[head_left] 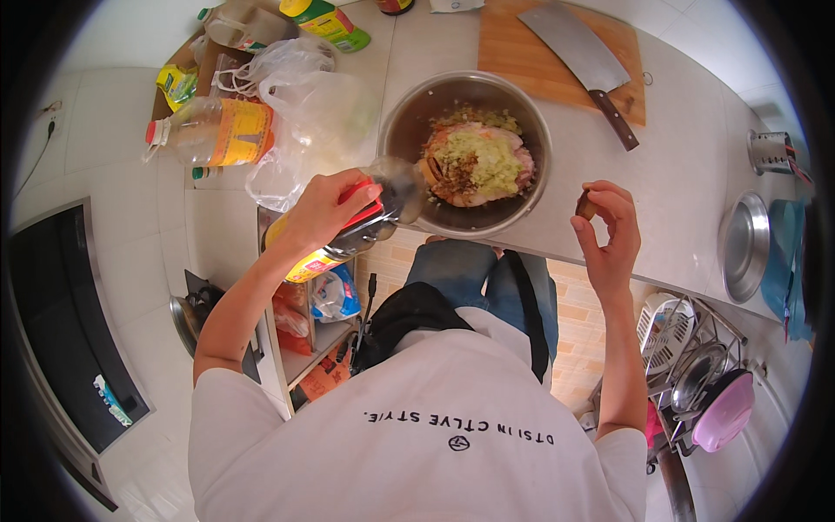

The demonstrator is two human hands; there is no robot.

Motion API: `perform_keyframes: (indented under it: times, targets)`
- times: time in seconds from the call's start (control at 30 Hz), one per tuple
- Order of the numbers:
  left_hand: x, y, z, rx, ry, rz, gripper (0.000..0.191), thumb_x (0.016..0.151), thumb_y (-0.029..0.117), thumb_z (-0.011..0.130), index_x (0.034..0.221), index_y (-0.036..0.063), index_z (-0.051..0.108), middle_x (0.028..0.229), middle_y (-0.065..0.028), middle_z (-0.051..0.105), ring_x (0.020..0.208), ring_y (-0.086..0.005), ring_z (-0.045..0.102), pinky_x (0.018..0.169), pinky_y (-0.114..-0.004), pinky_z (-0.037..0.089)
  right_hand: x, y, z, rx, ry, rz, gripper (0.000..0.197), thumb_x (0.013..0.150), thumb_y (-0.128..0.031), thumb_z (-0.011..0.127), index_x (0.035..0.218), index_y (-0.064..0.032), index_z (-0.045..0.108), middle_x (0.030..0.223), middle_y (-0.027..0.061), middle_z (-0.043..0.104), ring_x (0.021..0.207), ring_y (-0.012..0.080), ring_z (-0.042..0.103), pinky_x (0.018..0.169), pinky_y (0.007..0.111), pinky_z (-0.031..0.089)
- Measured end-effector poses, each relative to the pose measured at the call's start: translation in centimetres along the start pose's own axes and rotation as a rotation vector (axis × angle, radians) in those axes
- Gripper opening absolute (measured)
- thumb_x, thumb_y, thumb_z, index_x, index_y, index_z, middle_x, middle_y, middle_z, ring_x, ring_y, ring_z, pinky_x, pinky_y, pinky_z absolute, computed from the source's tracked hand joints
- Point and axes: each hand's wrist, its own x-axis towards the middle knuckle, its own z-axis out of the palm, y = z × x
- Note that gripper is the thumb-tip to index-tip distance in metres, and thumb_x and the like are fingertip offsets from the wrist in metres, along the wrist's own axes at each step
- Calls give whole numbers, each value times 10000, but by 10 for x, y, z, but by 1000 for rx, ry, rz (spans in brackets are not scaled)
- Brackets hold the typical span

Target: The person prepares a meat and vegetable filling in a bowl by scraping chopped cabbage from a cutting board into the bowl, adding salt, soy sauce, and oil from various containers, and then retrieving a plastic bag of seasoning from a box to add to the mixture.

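My left hand (pixel 326 207) grips the red handle of a large plastic bottle of dark liquid (pixel 398 194), probably soy sauce. The bottle is tipped sideways, its mouth over a stainless steel bowl (pixel 543 134). In the bowl lies a mound of pale pink, minced-looking meat (pixel 522 171) with chopped pale green vegetable (pixel 492 153) on top and orange bits at the side. A brown wet patch marks the mound near the bottle mouth. To the right of the bowl, my right hand (pixel 613 228) pinches a small brown cap (pixel 586 205) between thumb and fingers.
A cleaver (pixel 580 52) lies on a wooden cutting board (pixel 505 65), its handle past the edge. Left of the bowl are plastic bags (pixel 319 111) and an oil bottle (pixel 209 132). A metal basin (pixel 745 248) stands at right. Below is a rack with a pink basin (pixel 724 414).
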Motion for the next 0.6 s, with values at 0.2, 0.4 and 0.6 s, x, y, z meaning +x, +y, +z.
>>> perform_keyframes:
  times: [0.2, 0.4, 0.6]
  targets:
    - [2, 8, -1, 96, -15, -6, 388, 861, 393, 554, 843, 9, 606, 644, -139, 597, 557, -224, 537, 582, -321, 436, -3, 3, 0, -13, 15, -13, 315, 759, -13, 675, 1029, -36, 515, 1059, 127, 540, 802, 158, 572, 701, 251, 501]
    - [4, 15, -2, 129, -32, -32, 362, 868, 353, 564, 840, -6, 606, 659, -99, 600, 595, -155, 522, 593, -284, 429, -6, 7, -2, -4, 26, -2, 317, 757, -15, 677, 1030, -41, 518, 1057, 127, 542, 810, 165, 567, 702, 254, 498]
    - [7, 27, -1, 176, -39, -13, 340, 870, 313, 576, 829, -23, 606, 683, -85, 623, 615, -100, 531, 599, -250, 433, -8, 8, -4, -14, 33, 8, 320, 755, -18, 680, 1031, -50, 520, 1052, 116, 547, 825, 169, 561, 701, 255, 490]
